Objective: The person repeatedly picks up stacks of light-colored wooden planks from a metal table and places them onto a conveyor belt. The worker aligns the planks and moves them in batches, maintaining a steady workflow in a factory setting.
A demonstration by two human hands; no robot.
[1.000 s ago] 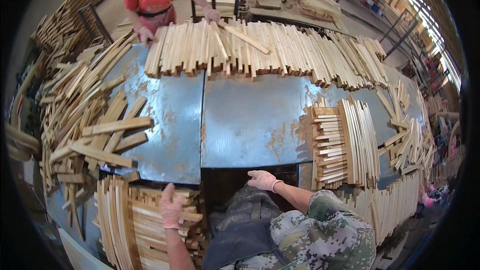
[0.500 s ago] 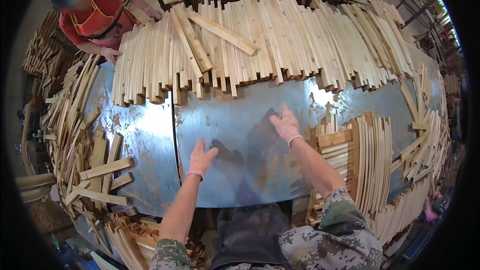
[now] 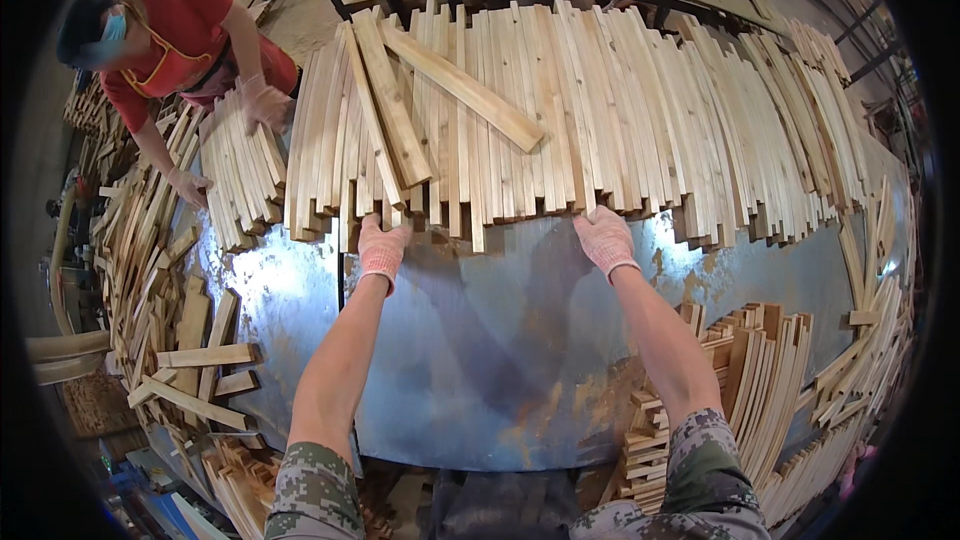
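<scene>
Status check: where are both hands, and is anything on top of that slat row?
Left hand and right hand, gloved, on near ends of wooden slat row. Loose boards lie crosswise on top. Co-worker handles slats at far left.

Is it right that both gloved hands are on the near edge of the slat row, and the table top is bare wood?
Not quite. Both hands, left and right, are at the slats, but the head view shows the table is blue-grey metal.

Bright, even daylight; pale glare on the metal tabletop (image 3: 300, 290) just left of the left hand (image 3: 381, 250); soft arm shadows fall below both hands' fingers; focus sharp centrally; fisheye bends edges, black vignette at the rim.
</scene>
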